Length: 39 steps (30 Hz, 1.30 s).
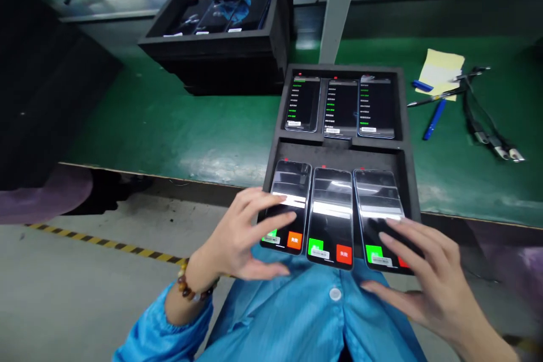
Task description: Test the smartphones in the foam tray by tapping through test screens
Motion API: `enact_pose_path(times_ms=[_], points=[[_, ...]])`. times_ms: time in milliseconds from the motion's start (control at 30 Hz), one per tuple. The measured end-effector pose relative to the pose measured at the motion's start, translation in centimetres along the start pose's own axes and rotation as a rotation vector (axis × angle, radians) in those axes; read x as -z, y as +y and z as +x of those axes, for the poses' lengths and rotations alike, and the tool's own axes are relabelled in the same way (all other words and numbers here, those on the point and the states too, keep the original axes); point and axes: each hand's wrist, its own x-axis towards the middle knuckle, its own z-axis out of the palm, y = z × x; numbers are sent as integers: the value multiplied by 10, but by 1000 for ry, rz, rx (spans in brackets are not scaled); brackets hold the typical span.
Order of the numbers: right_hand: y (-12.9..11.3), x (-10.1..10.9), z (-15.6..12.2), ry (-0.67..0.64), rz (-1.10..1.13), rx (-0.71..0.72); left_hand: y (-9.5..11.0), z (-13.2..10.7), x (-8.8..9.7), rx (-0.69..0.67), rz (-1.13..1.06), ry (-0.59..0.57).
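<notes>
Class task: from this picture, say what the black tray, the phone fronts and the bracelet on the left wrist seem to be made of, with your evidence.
Black tray: probably foam, matte, with thick soft-edged walls. Phone fronts: glass, glossy, mirroring bright lamp streaks. Bracelet: round brown beads, polished; wood or stone, hard to tell. Left hand touches the nearest left phone.

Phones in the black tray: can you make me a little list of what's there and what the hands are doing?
tray: black foam tray on a green bench
phones: six, in two rows of three
near row: green and red buttons on screens
left hand: fingers on the near left phone
right hand: fingers over the near right phone
middle phone: untouched
behind: second black tray with more phones
right side: blue pen, yellow note, cables
</notes>
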Motion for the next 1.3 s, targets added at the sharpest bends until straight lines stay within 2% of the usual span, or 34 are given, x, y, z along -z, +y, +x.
enact_pose_path(times_ms=[100, 167, 333, 467, 667, 767, 867, 933, 1033, 1167, 1300], points=[[-4, -13, 1, 52, -126, 162, 19, 2, -15, -117, 153, 36], [-5, -17, 7, 65, -149, 208, 25, 6, -24, -159, 208, 79], [-7, -16, 24, 208, -161, 333, 26, 17, -33, -279, 220, 237], [-8, -4, 36, 307, -139, 476, 23, 27, -27, -395, 217, 331], [-2, 27, 55, 308, -253, 574, 21, 36, -22, -508, 278, 389], [2, 29, 57, 339, -282, 608, 20, 26, -30, -444, 319, 376], [4, 18, 53, 304, -276, 666, 17, 14, -38, -371, 324, 377], [4, 8, 49, 290, -257, 673, 16, 10, -41, -388, 323, 394], [0, -3, 46, 264, -237, 636, 13, 11, -41, -452, 328, 355], [-5, -7, 44, 258, -226, 603, 3, 10, -36, -517, 331, 298], [-5, -12, 40, 248, -210, 574, -9, -5, -29, -513, 364, 278]])
